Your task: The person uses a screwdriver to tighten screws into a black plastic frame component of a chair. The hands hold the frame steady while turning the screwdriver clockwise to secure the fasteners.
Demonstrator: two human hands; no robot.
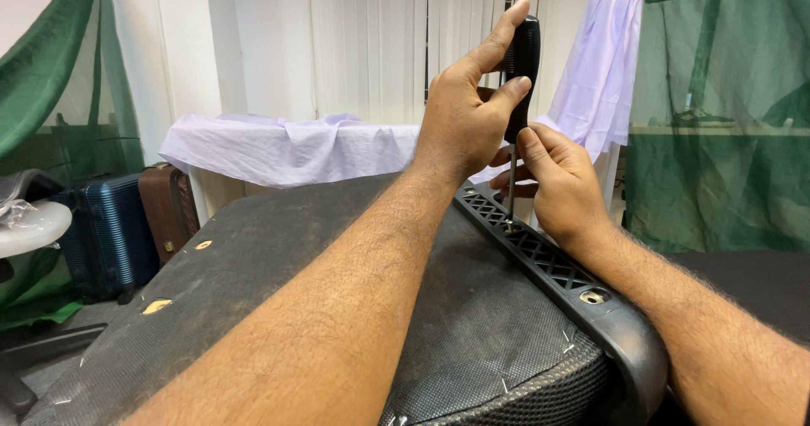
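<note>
**Carefully, Two Hands Kept One Screwdriver Upright on a Chair Part**

Firstly, at the far left stood two suitcases, one blue suitcase and one brown suitcase just beside it, on the floor under a table covered by a lilac cloth. Nearer to the camera lay the upturned chair seat, its dark underside showing two small pale holes.

The left hand was closed around the black handle of the one screwdriver, with the thumb lifted along the top and the fingers wrapped on the grip. The screwdriver stood nearly upright, its thin shaft going down to the black plastic armrest bracket, which ran along the right edge of the seat. The tip met the bracket in its lattice part; the screw itself was too small to see.

The right hand was just beside the shaft, its fingers pinched narrow around the lower end of the handle and guiding the metal. One round screw hole showed further down the bracket, still nearer to the camera.

To do this step well, I judged that the tool should be kept straight over the screw, with firm pressure from above, so that the tip would not slip out. At the far right hung one green net.
</note>
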